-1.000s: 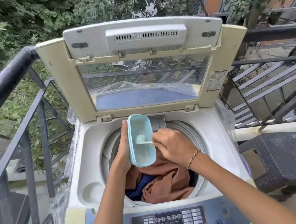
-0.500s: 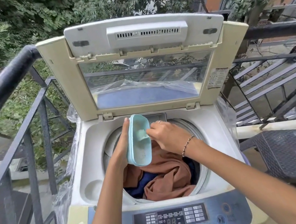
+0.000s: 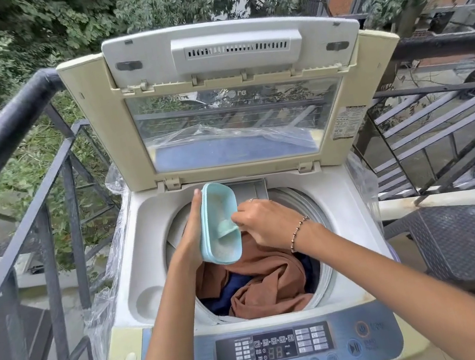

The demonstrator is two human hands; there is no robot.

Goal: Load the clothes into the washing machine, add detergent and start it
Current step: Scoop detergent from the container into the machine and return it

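Now left hand (image 3: 193,238) grips oblong plastic tub (image 3: 219,222); right hand (image 3: 263,225) pinches small scoop (image 3: 227,227).

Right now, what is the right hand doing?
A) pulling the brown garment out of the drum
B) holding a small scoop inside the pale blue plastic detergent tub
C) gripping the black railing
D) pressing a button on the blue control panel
B: the right hand pinches a small pale scoop inside the pale blue plastic tub, which the left hand holds over the drum.

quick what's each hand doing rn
left hand: grip shut on the detergent tub
right hand: grip shut on the scoop inside the tub
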